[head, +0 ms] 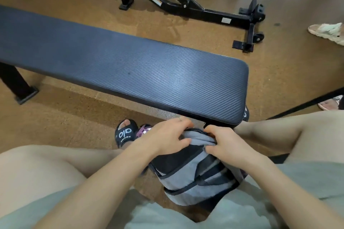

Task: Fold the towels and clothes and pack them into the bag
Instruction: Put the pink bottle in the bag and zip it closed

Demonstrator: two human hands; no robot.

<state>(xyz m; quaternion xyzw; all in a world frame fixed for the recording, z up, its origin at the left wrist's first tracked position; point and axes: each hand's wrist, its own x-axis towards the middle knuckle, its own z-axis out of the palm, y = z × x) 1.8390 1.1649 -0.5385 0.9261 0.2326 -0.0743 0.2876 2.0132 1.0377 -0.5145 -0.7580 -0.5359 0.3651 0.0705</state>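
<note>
The task looks close to finished. The grey bag [193, 178] stands on the floor between the person's knees, just in front of the counter [130, 65], and a grey towel [199, 138] is bunched in its open top. The left hand [167, 135] lies over the bag's far rim with its fingers curled on the fabric; the right hand [225, 145] pinches the towel's edge, as if tucking it in. No loose clothes show on the counter, so what remains is probably closing the bag. A black sandal [125, 134] reads "alo"; the smaller print beneath is too small to tell.
</note>
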